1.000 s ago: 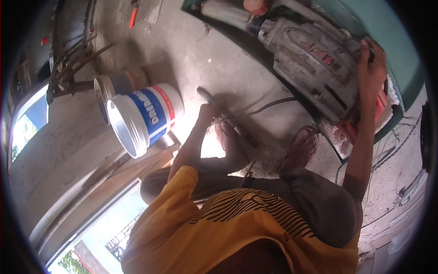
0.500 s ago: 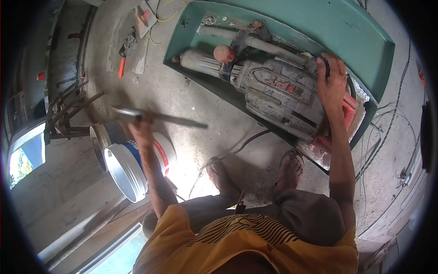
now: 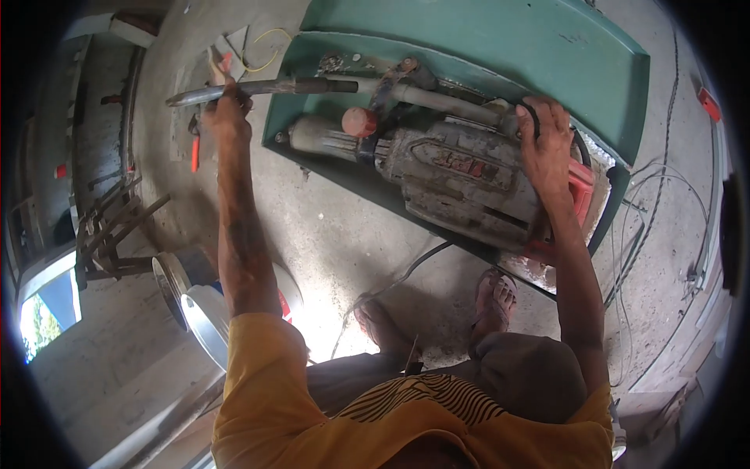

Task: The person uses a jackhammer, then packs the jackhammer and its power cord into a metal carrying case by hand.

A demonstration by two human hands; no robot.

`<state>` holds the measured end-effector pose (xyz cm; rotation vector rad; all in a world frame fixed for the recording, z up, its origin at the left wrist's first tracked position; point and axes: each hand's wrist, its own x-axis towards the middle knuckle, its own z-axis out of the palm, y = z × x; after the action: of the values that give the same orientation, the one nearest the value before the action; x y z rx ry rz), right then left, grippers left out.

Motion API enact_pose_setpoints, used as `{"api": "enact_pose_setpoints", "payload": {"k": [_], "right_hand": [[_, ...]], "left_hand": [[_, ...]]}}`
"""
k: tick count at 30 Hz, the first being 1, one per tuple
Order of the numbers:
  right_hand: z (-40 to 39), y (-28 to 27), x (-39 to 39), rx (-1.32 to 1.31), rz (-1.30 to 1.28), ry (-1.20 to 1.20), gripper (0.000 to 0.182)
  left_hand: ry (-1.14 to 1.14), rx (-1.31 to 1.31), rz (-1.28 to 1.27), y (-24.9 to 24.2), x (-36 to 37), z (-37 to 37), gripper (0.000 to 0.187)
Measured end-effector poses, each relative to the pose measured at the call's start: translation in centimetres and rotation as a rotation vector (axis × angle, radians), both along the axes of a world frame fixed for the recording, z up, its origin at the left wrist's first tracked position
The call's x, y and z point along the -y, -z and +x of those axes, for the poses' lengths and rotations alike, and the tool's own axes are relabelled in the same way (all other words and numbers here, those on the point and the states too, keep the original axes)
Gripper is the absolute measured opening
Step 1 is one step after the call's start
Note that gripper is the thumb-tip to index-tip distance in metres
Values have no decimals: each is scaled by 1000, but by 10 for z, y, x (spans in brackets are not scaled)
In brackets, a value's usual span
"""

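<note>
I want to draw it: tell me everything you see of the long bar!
The bar is long, grey and metal-looking. One end narrows to a tip; a thicker section sits near the blunt end. The left hand grips it, nearer the tip. It points sideways, blunt end over the box; I can't tell if they touch.

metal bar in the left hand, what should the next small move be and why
Perhaps lower the metal bar into the open green case beside the power tool: the left hand grips the bar, its blunt end appears over the case, and the right hand is at the tool's rear.
</note>
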<state>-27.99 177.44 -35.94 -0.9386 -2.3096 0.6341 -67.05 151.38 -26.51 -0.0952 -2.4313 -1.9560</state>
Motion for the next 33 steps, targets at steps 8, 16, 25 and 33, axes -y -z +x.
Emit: {"api": "enact_pose_setpoints", "payload": {"k": [8,16,25,33], "right_hand": [[-1,9,-3,3,-6,-18,20],[0,8,-3,-28,23,36,17],[-1,8,-5,-111,62,36,16],[2,18,-6,-149,115,29,17]], "left_hand": [[135,325,-3,88,-28,-6,21],[258,826,242,140,-59,15,21],[485,681,-178,87,-57,67,31],[568,209,-563,-32,-1,111,37]]}}
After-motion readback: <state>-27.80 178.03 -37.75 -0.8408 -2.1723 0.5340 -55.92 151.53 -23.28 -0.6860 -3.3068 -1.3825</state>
